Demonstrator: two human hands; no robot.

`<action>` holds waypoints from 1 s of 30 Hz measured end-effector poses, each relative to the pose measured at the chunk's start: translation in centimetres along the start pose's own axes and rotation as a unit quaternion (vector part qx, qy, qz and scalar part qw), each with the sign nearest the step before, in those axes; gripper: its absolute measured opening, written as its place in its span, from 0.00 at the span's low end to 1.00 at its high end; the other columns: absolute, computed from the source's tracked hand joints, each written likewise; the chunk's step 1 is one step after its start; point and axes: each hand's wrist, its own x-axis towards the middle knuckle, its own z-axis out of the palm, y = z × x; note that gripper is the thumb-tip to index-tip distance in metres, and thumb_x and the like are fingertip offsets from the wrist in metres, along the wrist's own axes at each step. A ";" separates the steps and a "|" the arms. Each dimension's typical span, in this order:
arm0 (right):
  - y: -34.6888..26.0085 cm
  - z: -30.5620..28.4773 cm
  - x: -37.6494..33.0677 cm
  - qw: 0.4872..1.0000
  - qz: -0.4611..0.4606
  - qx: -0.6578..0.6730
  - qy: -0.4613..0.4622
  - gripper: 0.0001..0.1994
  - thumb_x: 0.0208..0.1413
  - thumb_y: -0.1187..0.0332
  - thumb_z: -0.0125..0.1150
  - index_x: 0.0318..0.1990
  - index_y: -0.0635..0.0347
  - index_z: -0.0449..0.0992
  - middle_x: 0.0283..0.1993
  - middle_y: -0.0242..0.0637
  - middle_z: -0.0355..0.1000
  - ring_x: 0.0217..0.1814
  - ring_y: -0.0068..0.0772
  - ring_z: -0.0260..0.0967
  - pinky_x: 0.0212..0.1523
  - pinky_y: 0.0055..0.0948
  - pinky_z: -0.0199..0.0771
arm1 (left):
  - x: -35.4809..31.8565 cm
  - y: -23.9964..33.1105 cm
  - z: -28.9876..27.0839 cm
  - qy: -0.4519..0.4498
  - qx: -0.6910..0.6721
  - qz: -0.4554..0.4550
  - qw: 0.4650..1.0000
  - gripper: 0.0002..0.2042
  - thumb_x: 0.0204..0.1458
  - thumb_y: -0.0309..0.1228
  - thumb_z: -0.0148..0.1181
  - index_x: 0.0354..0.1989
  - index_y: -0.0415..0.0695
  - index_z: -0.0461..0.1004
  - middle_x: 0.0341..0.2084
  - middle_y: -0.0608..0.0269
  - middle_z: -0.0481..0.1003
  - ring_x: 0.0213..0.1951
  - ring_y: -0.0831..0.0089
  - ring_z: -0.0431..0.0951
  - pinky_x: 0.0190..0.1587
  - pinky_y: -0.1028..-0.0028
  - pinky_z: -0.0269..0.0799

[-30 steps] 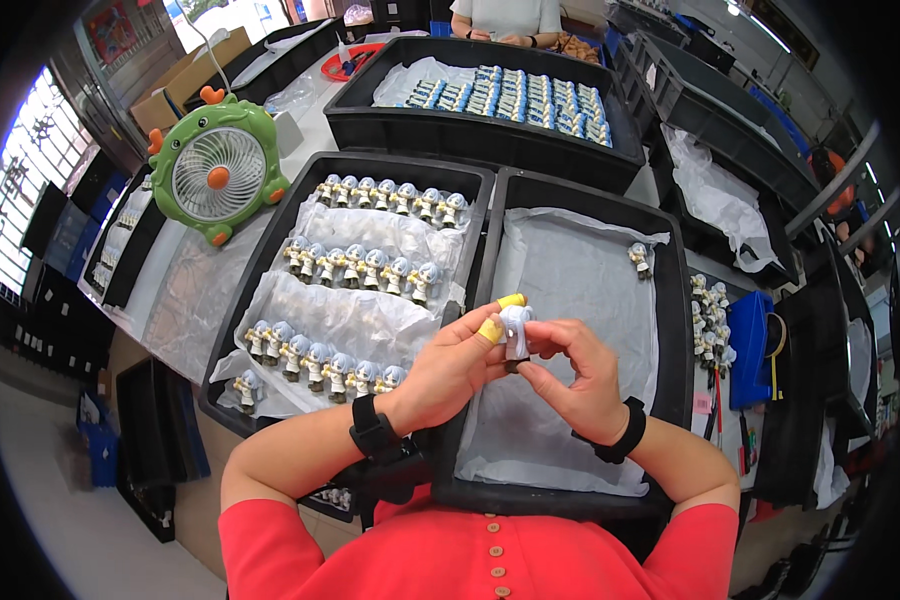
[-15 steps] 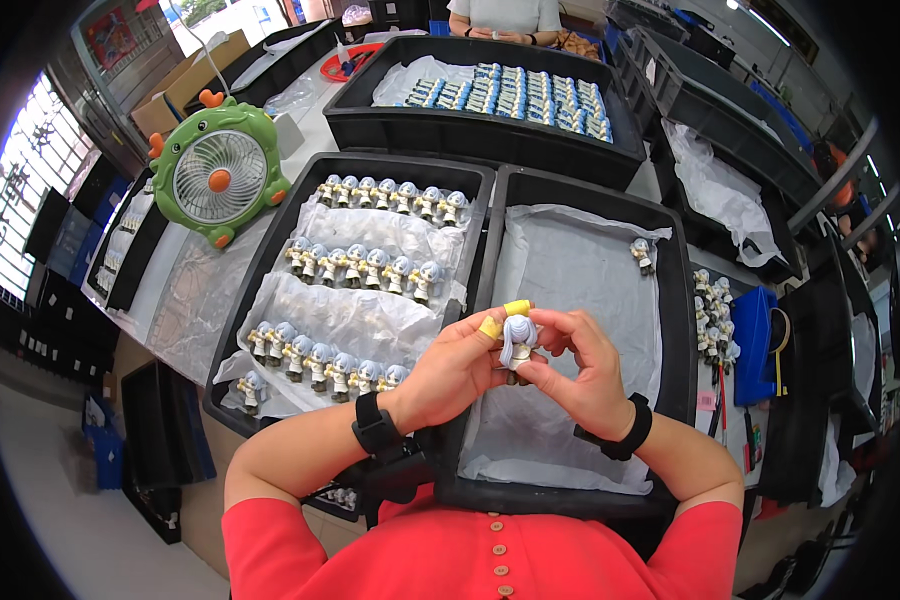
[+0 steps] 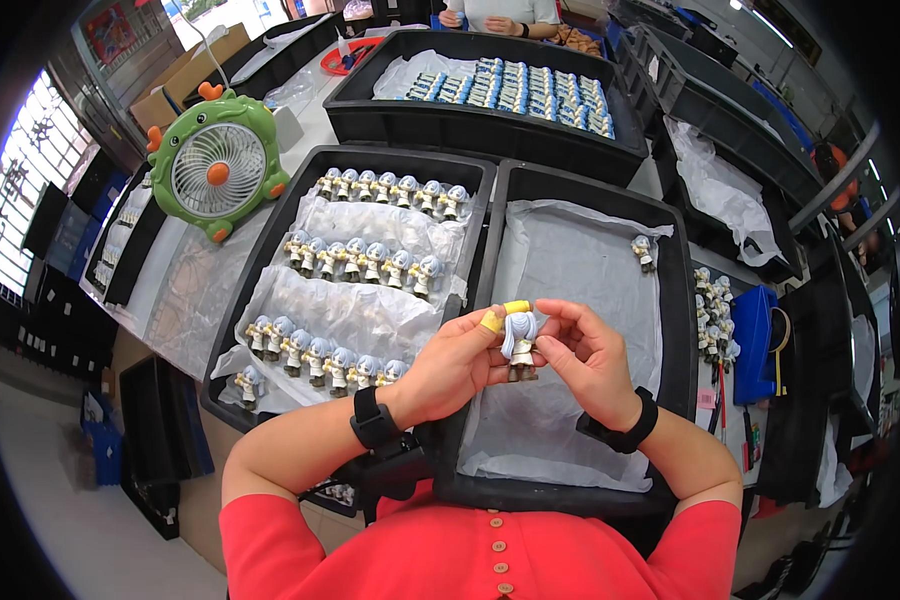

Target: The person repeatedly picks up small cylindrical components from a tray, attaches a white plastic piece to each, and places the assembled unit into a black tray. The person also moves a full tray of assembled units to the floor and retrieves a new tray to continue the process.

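Note:
Both my hands hold one small figurine (image 3: 519, 345) with pale blue-grey hair, upright above the right black tray (image 3: 582, 187). My left hand (image 3: 457, 362), with yellow tape on two fingertips, pinches its head and body from the left. My right hand (image 3: 588, 357) grips it from the right. The right tray is lined with white paper and has a single figurine (image 3: 644, 251) standing near its far right corner. The left black tray (image 3: 270, 240) holds several rows of the same figurines (image 3: 365, 258) on white paper.
A green round desk fan (image 3: 218, 168) stands left of the trays. A further black tray with blue-white items (image 3: 515, 85) lies behind. Loose figurines (image 3: 712, 310) and a blue box (image 3: 755, 342) sit at the right. Another person's hands (image 3: 485, 22) show at the top.
The figurine has been turned slightly between my fingers and sits a little lower; my hands stay in the same place over the right tray.

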 end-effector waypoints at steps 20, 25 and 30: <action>0.0 0.1 -0.1 0.999 -0.018 -0.015 -0.025 0.25 0.48 0.81 0.60 0.56 0.64 0.63 0.41 0.34 0.67 0.44 0.23 0.68 0.48 0.25 0.72 | -0.1 0.1 -0.3 0.018 0.014 0.033 0.999 0.23 0.63 0.43 0.40 0.61 0.42 0.58 0.51 0.60 0.68 0.50 0.72 0.71 0.53 0.68 0.69; -0.1 0.1 -0.2 1.000 -0.010 -0.014 -0.024 0.25 0.49 0.81 0.60 0.56 0.64 0.63 0.41 0.34 0.66 0.44 0.23 0.68 0.48 0.25 0.72 | 0.0 0.2 -0.1 0.025 0.008 0.030 0.999 0.20 0.64 0.41 0.40 0.59 0.42 0.60 0.48 0.60 0.70 0.47 0.71 0.74 0.51 0.66 0.71; 0.2 -0.1 -0.1 0.999 -0.010 -0.022 -0.027 0.24 0.50 0.81 0.60 0.56 0.64 0.63 0.41 0.35 0.67 0.44 0.23 0.68 0.48 0.25 0.72 | 0.1 0.2 -0.3 0.025 -0.005 0.022 0.999 0.20 0.64 0.41 0.40 0.58 0.42 0.61 0.48 0.59 0.71 0.47 0.69 0.74 0.51 0.64 0.71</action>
